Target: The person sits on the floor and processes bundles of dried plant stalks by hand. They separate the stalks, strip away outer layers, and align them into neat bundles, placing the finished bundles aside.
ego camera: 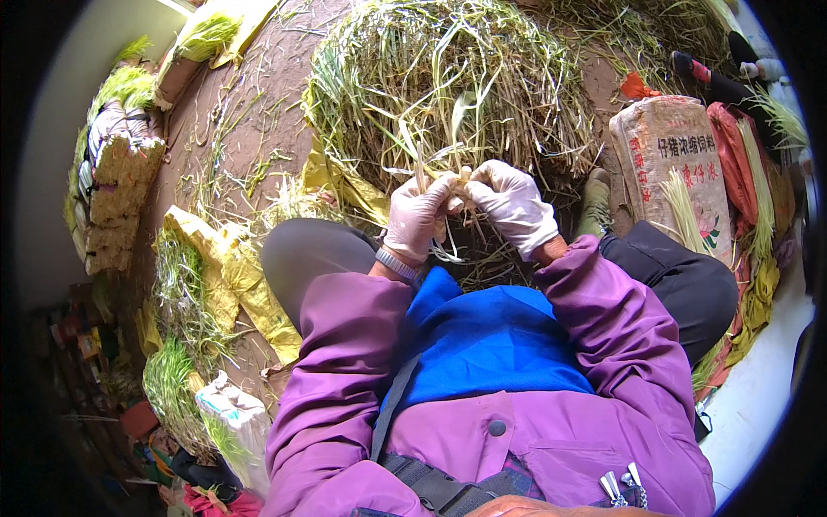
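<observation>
My left hand (413, 216), in a thin pale glove, pinches a pale plant stalk (421, 169) between thumb and fingers. Beside it my right hand (515, 205), gloved too, has its thumb and fingertips closed on the same small piece. The two hands nearly touch, and the fingers partly hide what they grip. Thin pale strips (449, 249) hang below them. Just beyond my hands rises a big heap of long-leaved green plants (452, 84), with many dry brownish stems and leaves. A blue apron (491, 336) covers my lap.
Right of the heap stands a printed woven sack (678, 142), with trimmed pale stalks (688, 207) against it. Tied bundles (126, 200) line the left wall. Yellow sacking (249, 291) lies on the littered earthen floor (258, 97). Another person's leg (717, 77) shows at upper right.
</observation>
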